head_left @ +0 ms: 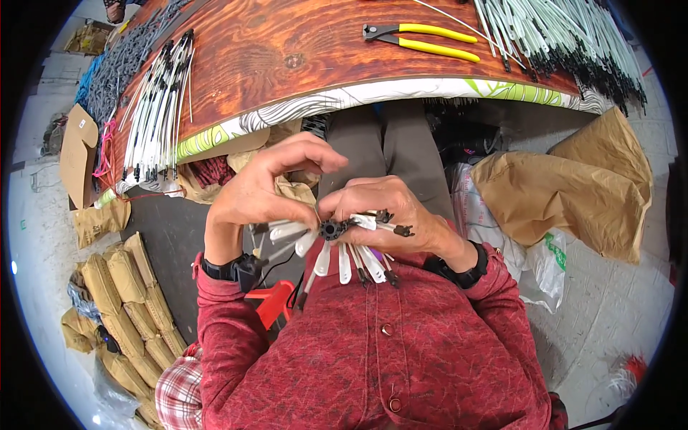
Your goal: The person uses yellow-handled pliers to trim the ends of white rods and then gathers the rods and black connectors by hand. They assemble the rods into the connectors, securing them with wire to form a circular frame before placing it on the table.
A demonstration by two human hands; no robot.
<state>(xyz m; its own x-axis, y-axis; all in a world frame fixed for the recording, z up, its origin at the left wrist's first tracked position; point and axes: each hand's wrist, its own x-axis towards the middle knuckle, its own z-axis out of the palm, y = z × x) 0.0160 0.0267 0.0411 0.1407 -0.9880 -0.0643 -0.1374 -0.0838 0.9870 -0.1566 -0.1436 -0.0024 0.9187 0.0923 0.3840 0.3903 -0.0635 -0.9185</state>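
Observation:
In front of my chest, my right hand (pixel 390 211) is closed round a black ring-shaped hub (pixel 331 230). White flat-ended ribs (pixel 345 265) with some black tips fan out from it, like part of an umbrella frame. Several ribs are smeared by motion on the left side. My left hand (pixel 265 183) is beside the hub, its thumb and forefinger curved wide apart and its thumb tip close to the hub. Its other fingers are partly hidden. A thin wire-like line shows between the two hands.
On the wooden table (pixel 251 50) lie yellow-handled end cutters (pixel 430 41). White, black-tipped rods are piled at the left (pixel 161 107) and right (pixel 566 43). Brown paper (pixel 566 186) stands on the right; wrapped bundles (pixel 129 287) and a red stool (pixel 274 304) are at the left.

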